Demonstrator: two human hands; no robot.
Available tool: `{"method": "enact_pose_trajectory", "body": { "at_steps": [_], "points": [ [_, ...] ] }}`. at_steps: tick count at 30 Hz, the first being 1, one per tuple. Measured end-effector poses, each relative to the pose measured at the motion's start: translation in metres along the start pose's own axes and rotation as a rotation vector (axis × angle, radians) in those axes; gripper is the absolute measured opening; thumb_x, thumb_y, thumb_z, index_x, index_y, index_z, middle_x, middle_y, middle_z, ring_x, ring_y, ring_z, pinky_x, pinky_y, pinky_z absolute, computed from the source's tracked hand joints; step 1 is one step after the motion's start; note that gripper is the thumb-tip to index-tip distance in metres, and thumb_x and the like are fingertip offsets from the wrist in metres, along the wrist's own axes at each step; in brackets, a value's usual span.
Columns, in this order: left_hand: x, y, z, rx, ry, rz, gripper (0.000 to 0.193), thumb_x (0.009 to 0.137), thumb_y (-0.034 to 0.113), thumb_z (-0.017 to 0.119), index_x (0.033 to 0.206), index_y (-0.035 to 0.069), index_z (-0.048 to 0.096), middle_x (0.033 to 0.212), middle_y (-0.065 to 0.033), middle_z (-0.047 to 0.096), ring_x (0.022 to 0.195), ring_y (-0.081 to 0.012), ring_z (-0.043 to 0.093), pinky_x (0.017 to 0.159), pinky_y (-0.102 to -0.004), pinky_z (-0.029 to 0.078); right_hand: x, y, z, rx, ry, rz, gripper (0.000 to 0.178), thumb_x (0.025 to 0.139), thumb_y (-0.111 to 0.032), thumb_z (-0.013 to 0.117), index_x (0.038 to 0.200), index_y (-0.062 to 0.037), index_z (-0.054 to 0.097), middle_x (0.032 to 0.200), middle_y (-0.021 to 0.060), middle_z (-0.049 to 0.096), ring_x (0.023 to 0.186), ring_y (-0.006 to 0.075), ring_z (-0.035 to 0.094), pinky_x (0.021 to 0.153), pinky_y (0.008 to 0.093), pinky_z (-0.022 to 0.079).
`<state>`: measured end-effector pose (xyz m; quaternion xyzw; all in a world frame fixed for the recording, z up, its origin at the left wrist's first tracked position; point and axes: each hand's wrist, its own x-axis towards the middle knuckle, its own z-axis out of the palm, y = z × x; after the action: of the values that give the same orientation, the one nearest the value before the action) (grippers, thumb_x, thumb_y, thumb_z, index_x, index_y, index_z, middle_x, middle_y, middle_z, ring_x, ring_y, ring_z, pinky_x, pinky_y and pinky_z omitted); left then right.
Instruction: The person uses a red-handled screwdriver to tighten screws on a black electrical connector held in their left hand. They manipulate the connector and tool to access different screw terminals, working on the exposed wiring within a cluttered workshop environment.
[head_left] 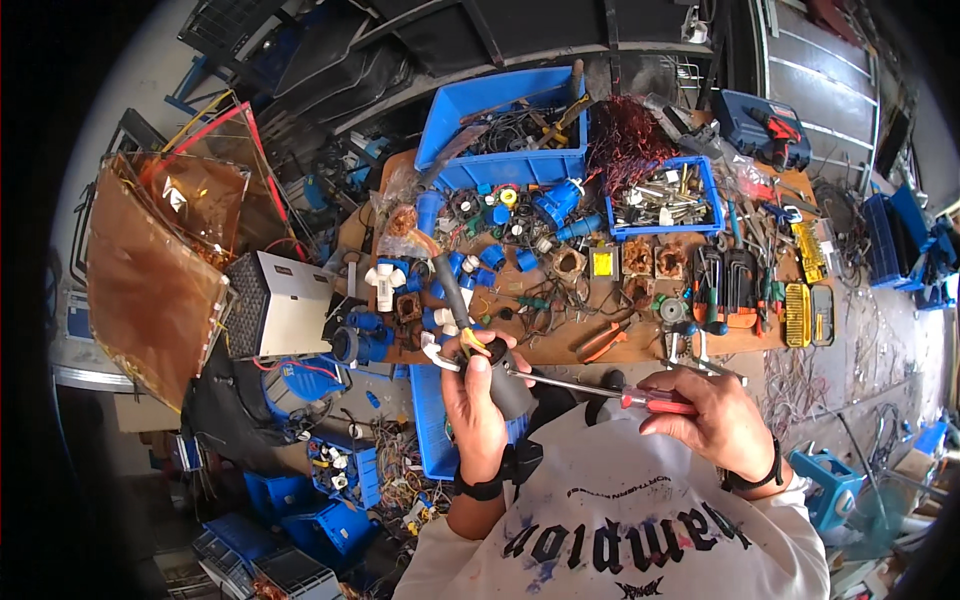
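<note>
Item: your left hand (474, 400) clamps a grey cylindrical part (508, 385), steadying it; at 3 o'clock, your right hand (712, 412) grips a red-handled screwdriver (600, 390), tip seated against it.

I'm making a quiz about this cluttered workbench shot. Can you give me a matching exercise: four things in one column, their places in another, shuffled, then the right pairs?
Things:
1. screwdriver
2. grey cylindrical part
3. large blue bin
4. cordless drill

Places:
A. far right, in an open blue case
B. in the left hand
C. in the right hand
D. back of the bench, holding tangled wires and tools

Pairs: 1-C, 2-B, 3-D, 4-A
</note>
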<state>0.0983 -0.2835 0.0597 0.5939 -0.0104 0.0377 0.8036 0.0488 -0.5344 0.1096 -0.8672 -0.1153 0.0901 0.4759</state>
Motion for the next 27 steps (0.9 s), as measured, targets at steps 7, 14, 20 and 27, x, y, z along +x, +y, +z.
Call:
{"method": "enact_pose_trajectory", "body": {
  "at_steps": [7, 14, 20, 27],
  "points": [
    [-0.009, 0.002, 0.005, -0.03, 0.004, 0.047, 0.025, 0.099, 0.023, 0.046, 0.115, 0.004, 0.046, 0.103, -0.015, 0.057, 0.077, -0.0187, 0.06, 0.063, -0.0303, 0.053, -0.005, -0.002, -0.004, 0.123, 0.103, 0.006, 0.019, 0.088, -0.016, 0.063, 0.099, -0.0006, 0.06, 0.089, 0.0148, 0.065, 0.075, 0.0328, 0.065, 0.065, 0.0368, 0.051],
    [-0.025, -0.006, 0.002, -0.069, 0.025, 0.021, 0.026, 0.098, 0.023, 0.049, 0.115, 0.003, 0.046, 0.104, -0.0151, 0.056, 0.076, -0.0185, 0.06, 0.062, -0.0302, 0.053, -0.008, 0.008, -0.002, 0.132, 0.26, -0.324, 0.032, 0.067, -0.001, 0.078, 0.094, -0.0062, 0.062, 0.087, 0.0084, 0.057, 0.081, 0.023, 0.055, 0.073, 0.0322, 0.046],
    [-0.028, -0.007, 0.011, -0.088, -0.02, 0.046, 0.026, 0.098, 0.024, 0.049, 0.115, 0.004, 0.046, 0.104, -0.0149, 0.056, 0.076, -0.0189, 0.06, 0.061, -0.03, 0.053, -0.019, 0.016, 0.011, 0.566, 0.298, -0.225, 0.036, 0.079, -0.015, 0.077, 0.1, -0.0029, 0.051, 0.089, 0.0069, 0.054, 0.079, 0.0152, 0.054, 0.069, 0.0282, 0.044],
    [-0.029, -0.003, 0.012, -0.046, 0.006, 0.056, 0.026, 0.098, 0.025, 0.049, 0.114, 0.005, 0.046, 0.102, -0.0142, 0.057, 0.075, -0.0191, 0.06, 0.061, -0.0299, 0.053, -0.043, 0.013, 0.011, 0.601, 0.239, 0.13, 0.036, 0.09, -0.027, 0.065, 0.105, 0.0, 0.046, 0.078, 0.0082, 0.059, 0.063, 0.0095, 0.054, 0.054, 0.0229, 0.044]
  ]
}}
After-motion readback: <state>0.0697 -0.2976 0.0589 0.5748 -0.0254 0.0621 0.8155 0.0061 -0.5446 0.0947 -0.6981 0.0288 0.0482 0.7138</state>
